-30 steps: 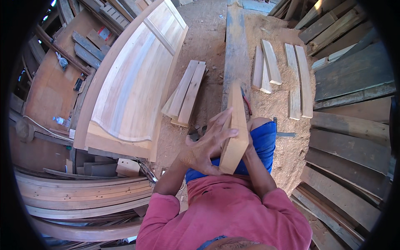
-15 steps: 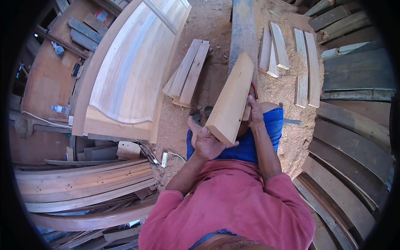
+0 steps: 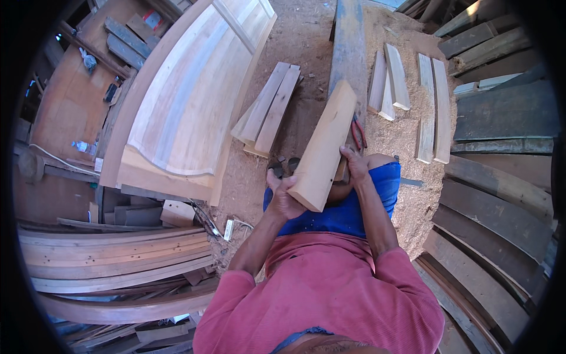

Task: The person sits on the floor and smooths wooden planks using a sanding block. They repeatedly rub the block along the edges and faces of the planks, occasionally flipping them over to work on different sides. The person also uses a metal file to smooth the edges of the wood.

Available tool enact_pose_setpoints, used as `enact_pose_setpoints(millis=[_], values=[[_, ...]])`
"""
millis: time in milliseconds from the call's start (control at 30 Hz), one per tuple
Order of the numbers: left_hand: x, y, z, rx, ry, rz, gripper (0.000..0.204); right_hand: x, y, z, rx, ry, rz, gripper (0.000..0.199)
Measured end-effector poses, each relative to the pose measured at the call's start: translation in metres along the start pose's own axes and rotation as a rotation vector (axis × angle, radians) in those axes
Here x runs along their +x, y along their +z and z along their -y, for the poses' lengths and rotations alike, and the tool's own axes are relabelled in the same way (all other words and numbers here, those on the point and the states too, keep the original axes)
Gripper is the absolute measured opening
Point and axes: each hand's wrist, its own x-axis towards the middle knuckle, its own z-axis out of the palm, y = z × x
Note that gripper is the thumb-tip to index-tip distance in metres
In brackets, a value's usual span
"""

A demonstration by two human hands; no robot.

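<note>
A pale, thick wooden board (image 3: 325,144) slants away from me above my lap, its far end over a worn plank bench (image 3: 348,53). My left hand (image 3: 286,199) grips its near end from the left, thumb on the side and the other fingers mostly hidden beneath. Against the board's right side is my right hand (image 3: 355,167), its thumb pressed to the edge and its fingers partly hidden. Red-handled pliers (image 3: 358,133) lie on the bench just beyond that hand. A smaller brown wood piece (image 3: 342,171) shows under the board.
Left of the bench is a stack of short boards (image 3: 272,109), beside a large curved wooden panel (image 3: 183,100). Pale strips (image 3: 397,76) and longer strips (image 3: 441,112) lie on sawdust at the right. Dark planks (image 3: 501,200) line the right side; long boards (image 3: 118,259) are piled at the lower left.
The board has turned slightly and its far end sits a little lower and to the left, uncovering more of the pliers. My left hand's fingers have shifted from spread under the end to its left side.
</note>
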Motion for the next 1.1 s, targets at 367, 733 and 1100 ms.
enact_pose_setpoints(millis=[367,733,1100], values=[[0.052,0.015,0.057,0.351,0.342,-0.373,0.077,-0.044,0.04,0.041,-0.672,-0.416,-0.165,0.066],[0.065,-0.013,0.063,0.64,0.042,-0.079,0.072,-0.121,0.046,-0.008,-1.079,-0.482,-0.275,0.061],[0.079,-0.019,0.076,0.606,0.149,-0.071,0.072,-0.132,0.056,-0.001,-0.972,-0.468,-0.244,0.062]])
